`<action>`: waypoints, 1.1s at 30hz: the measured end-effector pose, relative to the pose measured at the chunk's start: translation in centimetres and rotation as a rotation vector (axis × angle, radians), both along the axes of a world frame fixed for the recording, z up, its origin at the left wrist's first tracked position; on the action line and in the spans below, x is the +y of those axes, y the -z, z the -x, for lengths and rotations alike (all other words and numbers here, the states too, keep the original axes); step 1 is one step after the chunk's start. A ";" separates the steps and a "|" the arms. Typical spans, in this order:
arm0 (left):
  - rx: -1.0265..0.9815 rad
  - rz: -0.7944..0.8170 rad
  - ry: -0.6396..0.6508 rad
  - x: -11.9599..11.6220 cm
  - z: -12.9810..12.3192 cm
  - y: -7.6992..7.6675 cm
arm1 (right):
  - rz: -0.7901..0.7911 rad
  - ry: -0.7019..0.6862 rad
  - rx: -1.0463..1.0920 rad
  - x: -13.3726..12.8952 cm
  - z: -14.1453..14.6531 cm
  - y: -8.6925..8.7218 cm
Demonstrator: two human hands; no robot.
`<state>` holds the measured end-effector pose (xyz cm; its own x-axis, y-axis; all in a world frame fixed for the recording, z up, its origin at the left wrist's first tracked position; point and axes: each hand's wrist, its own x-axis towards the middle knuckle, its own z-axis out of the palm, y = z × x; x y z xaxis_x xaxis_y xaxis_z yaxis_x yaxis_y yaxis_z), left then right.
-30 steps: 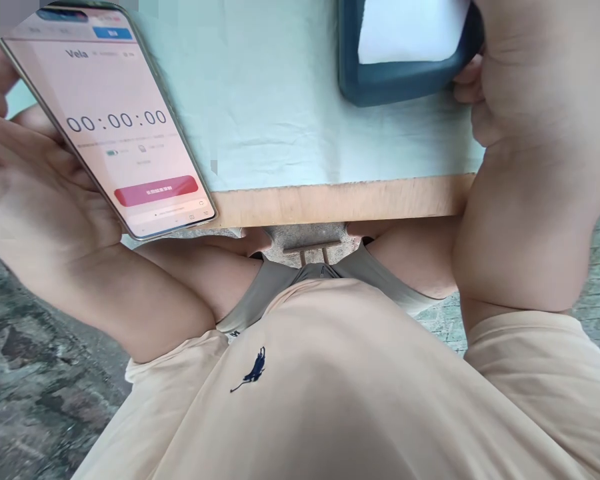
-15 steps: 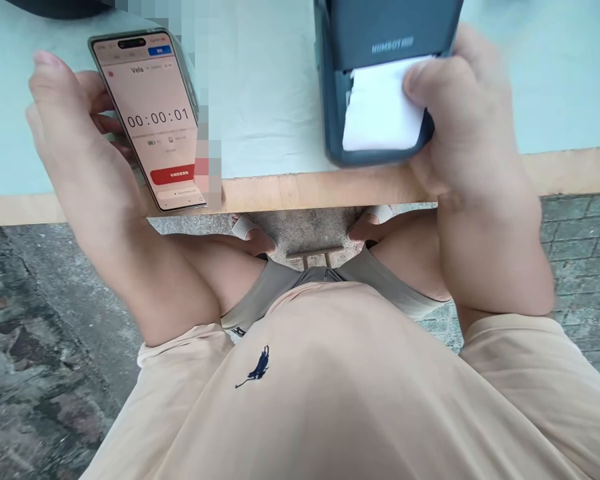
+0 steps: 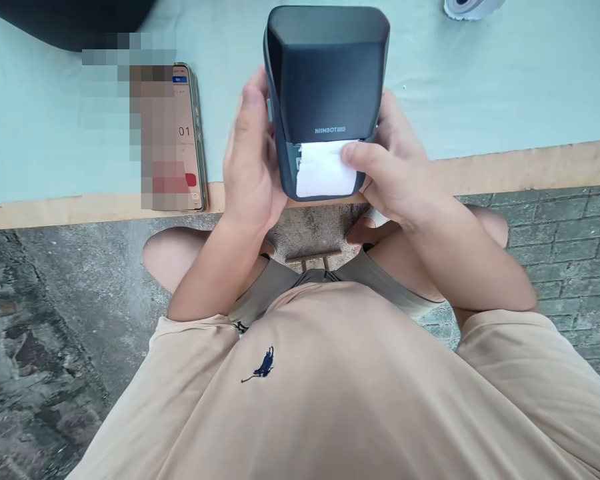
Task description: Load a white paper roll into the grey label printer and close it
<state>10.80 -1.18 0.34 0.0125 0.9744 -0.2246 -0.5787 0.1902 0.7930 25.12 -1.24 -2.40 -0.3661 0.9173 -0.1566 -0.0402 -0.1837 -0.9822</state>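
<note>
A dark label printer marked NIIMBOT is held between my two hands near the table's front edge. A white strip of paper lies on its lower front, below the lid. My left hand supports the printer's left side, its thumb pointing up and its other fingers partly hidden behind the body. On the right, my right hand grips the printer, with the thumb pressed on the paper's upper right corner. Left of my hands lies a phone, partly blurred out by pixel blocks.
The table has a pale blue-green cover and a bare wooden front edge. A white paper roll sits at the far right. A large black object fills the top left corner. My knees are below the edge.
My left hand has left the phone and moved right to the printer. The phone now lies on the table. My right hand has brought the printer left, toward the middle.
</note>
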 end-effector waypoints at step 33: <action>-0.048 -0.010 0.137 1.2 3.5 2.3 | -0.343 0.305 -1.143 8.1 -7.9 -4.4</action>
